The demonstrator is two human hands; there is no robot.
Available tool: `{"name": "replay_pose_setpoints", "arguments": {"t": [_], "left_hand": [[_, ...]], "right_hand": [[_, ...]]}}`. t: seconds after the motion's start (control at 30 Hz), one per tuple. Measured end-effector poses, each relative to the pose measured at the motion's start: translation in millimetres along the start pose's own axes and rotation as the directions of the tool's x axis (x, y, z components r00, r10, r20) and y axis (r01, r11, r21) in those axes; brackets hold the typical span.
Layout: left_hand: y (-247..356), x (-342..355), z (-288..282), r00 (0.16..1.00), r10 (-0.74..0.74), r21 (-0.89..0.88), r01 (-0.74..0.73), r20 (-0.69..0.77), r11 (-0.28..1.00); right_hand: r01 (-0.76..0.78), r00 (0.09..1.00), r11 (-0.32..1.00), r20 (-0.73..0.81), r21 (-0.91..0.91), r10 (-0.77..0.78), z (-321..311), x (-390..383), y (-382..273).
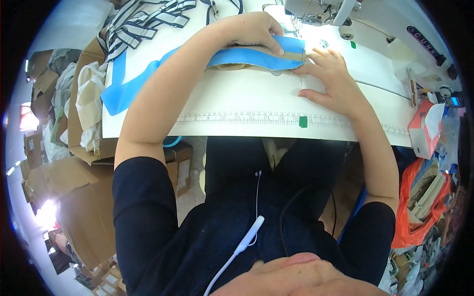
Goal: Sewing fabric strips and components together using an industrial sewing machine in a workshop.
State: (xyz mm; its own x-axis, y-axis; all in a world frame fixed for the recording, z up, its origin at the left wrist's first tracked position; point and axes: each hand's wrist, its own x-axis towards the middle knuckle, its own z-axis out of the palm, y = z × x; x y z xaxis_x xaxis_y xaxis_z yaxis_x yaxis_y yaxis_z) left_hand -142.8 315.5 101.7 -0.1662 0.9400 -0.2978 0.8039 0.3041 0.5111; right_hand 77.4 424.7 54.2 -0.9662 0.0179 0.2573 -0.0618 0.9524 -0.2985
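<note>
A bright blue and khaki fabric piece [242, 58] lies folded on the white sewing table, close to the sewing machine needle area [301, 20]. My left hand [254, 32] grips its upper edge, fingers curled and one digit laid along the khaki strip. At the fabric's right end, my right hand [330, 76] has its fingers spread and its thumb apart; a fingertip meets the blue edge. A long blue tail [126, 93] of the fabric runs under my left forearm and droops toward the table's left side.
A printed ruler strip [237, 118] with a green mark follows the near table edge. Striped black-and-white straps [143, 22] lie far left. Cardboard boxes [81, 207] stand left of the table. At right are a tissue box [425, 130] and a red bag [412, 224].
</note>
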Motion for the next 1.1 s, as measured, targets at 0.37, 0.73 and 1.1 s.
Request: {"name": "replay_pose_setpoints", "arguments": {"t": [0.37,0.73,1.1], "left_hand": [[0,2,-13,0.996,0.004,0.056,-0.009,0.093,0.998],[-8,11,-14,0.984,0.085,0.054,-0.094,0.154,0.994],[2,16,-22,0.968,-0.018,0.036,0.009,0.251,0.999]], "right_hand": [[0.001,0.996,0.989,-0.094,0.148,0.013,2,-1,8],[0.028,0.991,0.995,-0.132,0.094,-0.015,6,-2,12],[0.034,0.993,0.993,-0.112,0.114,-0.021,6,-3,17]]}}
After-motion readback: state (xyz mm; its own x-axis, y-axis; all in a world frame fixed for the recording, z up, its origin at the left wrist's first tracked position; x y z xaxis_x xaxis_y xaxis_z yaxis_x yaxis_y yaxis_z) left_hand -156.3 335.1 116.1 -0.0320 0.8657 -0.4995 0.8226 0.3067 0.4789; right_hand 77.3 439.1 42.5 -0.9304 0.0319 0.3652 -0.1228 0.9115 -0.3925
